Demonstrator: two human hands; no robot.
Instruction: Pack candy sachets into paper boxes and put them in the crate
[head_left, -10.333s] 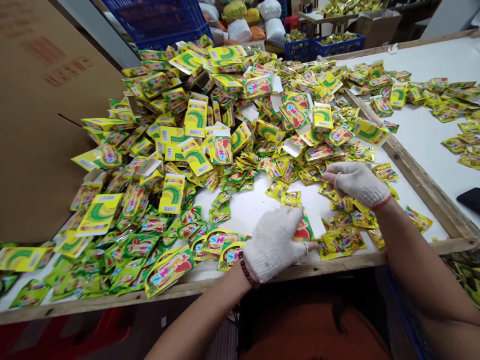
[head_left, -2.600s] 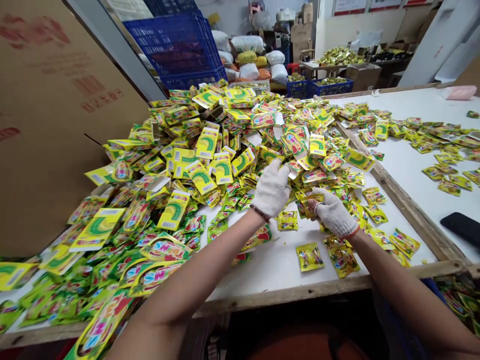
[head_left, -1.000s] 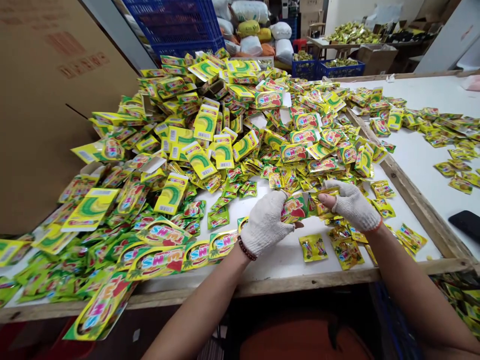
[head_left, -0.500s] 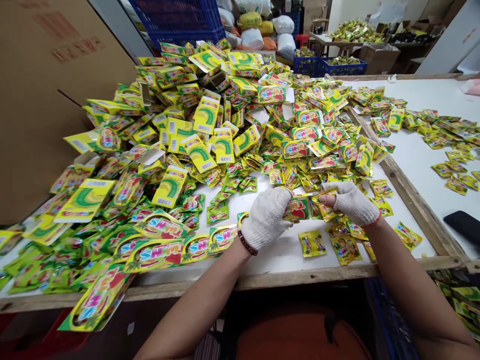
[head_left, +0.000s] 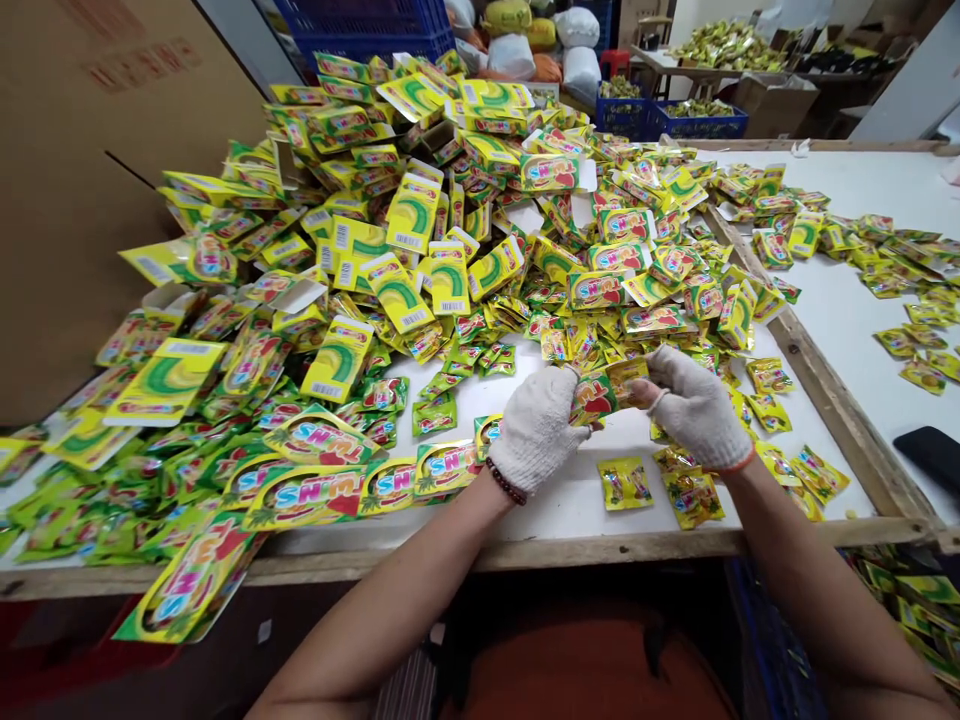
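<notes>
My left hand (head_left: pixel 538 428), in a white knit glove with bare fingertips, is closed around a small printed candy box (head_left: pixel 592 398). My right hand (head_left: pixel 694 405), gloved the same way, pinches a yellow candy packet (head_left: pixel 628 376) against the right end of that box. How far the packet sits inside the box I cannot tell. Below my hands lies a loose yellow candy packet (head_left: pixel 625 484), with several more packets (head_left: pixel 691 497) to its right. Flattened candy boxes (head_left: pixel 307 492) lie overlapped left of my left hand.
A high heap of candy boxes (head_left: pixel 412 205) covers the table's back and left. Green packets (head_left: pixel 112 515) spread at front left. A wooden strip (head_left: pixel 832 410) divides the white tabletop. A large carton (head_left: pixel 67 200) stands at left; a black object (head_left: pixel 928 452) lies at right.
My right hand has brought the yellow packet left, up to the end of the box. My left hand keeps hold of the box. The view has shifted slightly.
</notes>
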